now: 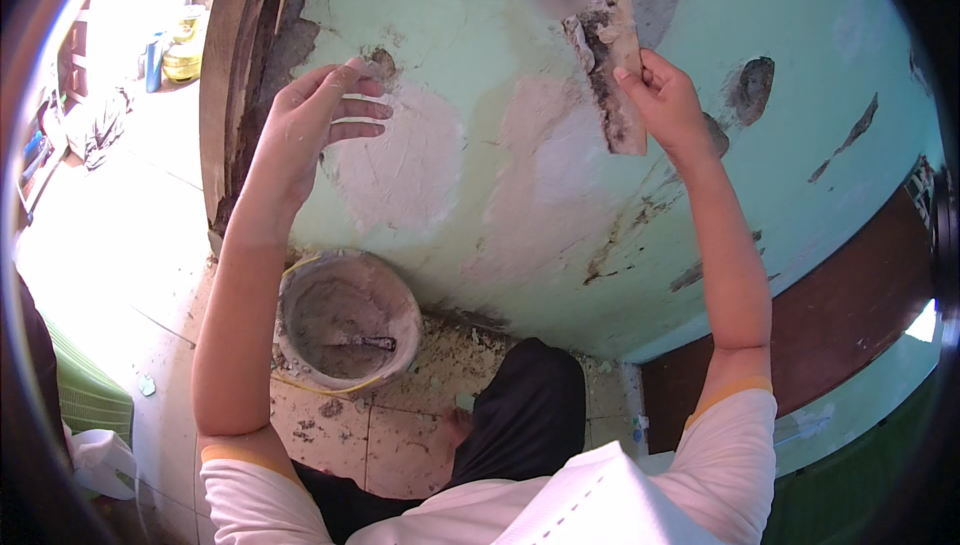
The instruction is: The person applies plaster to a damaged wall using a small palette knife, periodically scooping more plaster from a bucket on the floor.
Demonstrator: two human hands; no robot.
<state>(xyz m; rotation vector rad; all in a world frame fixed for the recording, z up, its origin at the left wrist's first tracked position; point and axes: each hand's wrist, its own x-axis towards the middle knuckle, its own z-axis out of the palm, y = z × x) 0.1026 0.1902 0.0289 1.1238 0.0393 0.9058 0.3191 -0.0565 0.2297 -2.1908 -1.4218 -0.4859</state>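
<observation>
My right hand (664, 105) grips the right edge of a flat, pale board (627, 75), thumb across its face. Grey-brown plaster is caked along the board's left side. It is held upright, close to the green wall (440, 25); whether it touches the wall I cannot tell. My left hand (325, 110) is raised near a small dark hole (381, 60) in the wall, its fingers apart and some grey smears on the fingertips. Whitish filler patches (400, 160) lie on the wall beside it. A tool with a dark handle (378, 343) rests in the plaster-coated bucket (292, 320) below.
A worn wooden door frame (228, 95) edges the wall at left, with a bright tiled floor beyond. Crumbled debris (440, 350) litters the floor along the wall base. More gouges (752, 91) mark the wall at right, above a dark brown panel (840, 305).
</observation>
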